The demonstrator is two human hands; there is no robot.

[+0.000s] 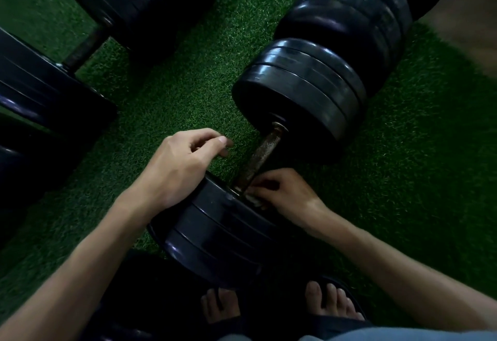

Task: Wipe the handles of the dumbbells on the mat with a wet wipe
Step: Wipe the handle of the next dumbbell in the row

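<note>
A black dumbbell lies on the green turf mat (pixel 188 93), its rusty handle (pixel 262 156) running between the far plates (pixel 304 104) and the near plates (pixel 215 233). My right hand (pixel 285 191) pinches a small pale wet wipe (pixel 254 199) against the handle's near end, beside the near plates. My left hand (pixel 183 163) hovers over the near plates' top edge with its fingers loosely curled and nothing in it. A second dumbbell with a dark handle (pixel 86 47) lies at the upper left.
Another stack of black plates (pixel 357 15) sits beyond the first dumbbell at upper right. More black plates (pixel 40 90) crowd the left edge. My feet in dark sandals (pixel 333 305) stand just behind the near plates. Bare brown floor (pixel 468 17) shows past the mat's right edge.
</note>
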